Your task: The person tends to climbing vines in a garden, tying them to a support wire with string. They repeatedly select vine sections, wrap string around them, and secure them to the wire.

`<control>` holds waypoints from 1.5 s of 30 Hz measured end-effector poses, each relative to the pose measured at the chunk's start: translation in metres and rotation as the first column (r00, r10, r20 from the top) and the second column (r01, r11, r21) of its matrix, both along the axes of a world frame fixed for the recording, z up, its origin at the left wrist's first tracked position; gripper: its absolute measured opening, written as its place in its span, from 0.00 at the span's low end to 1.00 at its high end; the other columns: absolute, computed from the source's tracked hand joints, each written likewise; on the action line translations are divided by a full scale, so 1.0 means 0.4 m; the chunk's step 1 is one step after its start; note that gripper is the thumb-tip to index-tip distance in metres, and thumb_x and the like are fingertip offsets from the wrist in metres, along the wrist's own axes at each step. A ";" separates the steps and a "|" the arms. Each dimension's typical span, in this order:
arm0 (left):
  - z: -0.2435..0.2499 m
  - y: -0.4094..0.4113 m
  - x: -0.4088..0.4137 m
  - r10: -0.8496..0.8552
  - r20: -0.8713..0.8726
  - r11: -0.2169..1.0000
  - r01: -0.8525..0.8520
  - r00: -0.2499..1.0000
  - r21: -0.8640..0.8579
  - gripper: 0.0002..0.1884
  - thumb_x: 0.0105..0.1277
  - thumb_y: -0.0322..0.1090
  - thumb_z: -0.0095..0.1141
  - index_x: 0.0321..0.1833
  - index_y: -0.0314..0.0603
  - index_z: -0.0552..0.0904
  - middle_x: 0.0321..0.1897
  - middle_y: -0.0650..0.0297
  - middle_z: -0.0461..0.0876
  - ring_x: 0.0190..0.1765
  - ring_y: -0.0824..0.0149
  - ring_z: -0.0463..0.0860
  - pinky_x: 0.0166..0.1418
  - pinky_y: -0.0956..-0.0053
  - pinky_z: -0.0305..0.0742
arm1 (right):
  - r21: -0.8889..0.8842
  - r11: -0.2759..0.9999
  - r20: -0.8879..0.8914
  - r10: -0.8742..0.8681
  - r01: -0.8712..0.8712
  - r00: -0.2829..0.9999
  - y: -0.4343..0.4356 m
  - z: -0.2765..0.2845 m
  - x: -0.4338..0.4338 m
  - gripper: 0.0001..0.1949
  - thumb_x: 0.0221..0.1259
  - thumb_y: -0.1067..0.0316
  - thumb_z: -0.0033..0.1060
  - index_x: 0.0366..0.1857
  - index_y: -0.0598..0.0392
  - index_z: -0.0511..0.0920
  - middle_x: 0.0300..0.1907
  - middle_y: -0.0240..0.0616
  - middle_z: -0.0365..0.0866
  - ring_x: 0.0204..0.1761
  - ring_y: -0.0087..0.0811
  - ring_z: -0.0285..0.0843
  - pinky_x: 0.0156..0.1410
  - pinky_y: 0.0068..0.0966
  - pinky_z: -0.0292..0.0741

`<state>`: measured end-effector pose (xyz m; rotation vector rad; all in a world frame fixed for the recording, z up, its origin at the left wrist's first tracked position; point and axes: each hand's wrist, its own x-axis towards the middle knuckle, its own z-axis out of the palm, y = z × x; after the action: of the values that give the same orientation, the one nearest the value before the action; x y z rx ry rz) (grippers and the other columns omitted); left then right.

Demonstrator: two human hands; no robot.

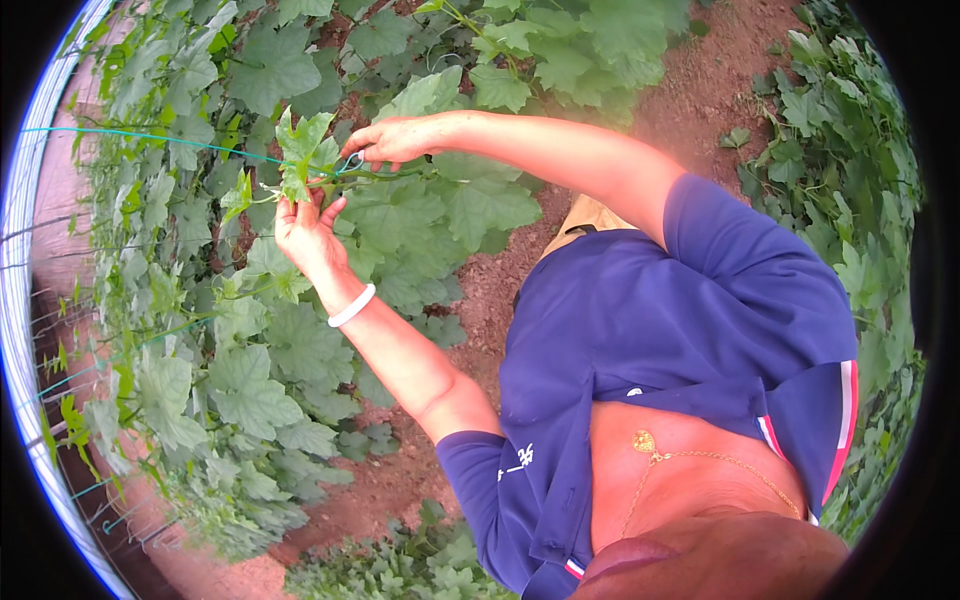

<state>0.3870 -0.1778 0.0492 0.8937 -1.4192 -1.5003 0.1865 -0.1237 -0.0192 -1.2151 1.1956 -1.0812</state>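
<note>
My left hand [315,238], with a white bracelet [351,306] on its wrist, pinches a leafy vine shoot [298,154] from below; thumb and fingertips are at its stem. The shoot lies against a taut teal cord [202,145] that runs in from the left. Reaching over from the other side, my right hand [401,140] has its fingers on a small blue loop of twine [351,162] by the same stem. Its fingertips partly hide the loop. Broad lobed leaves [469,199] hang just under both hands.
Dense vine foliage [251,386] fills the left side, with more teal strings [97,367] crossing it. A pale curved band [19,195] edges the view there. Reddish-brown soil [495,300] separates this row from another planted row [810,157] at the right.
</note>
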 end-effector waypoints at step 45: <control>-0.147 0.036 -0.062 0.173 -0.175 0.977 -0.146 0.969 0.154 0.08 0.75 0.26 0.54 0.53 0.35 0.79 0.47 0.55 0.85 0.32 0.63 0.88 0.22 0.78 0.80 | -0.326 0.905 0.603 -0.024 0.274 0.797 0.149 0.155 -0.446 0.10 0.74 0.59 0.61 0.46 0.54 0.82 0.33 0.21 0.76 0.27 0.10 0.66 0.39 0.15 0.72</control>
<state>0.3622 -0.1632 -0.0096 0.9033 -1.0908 -1.5316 0.0081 -0.0640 0.0426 -0.9634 0.6007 -1.7390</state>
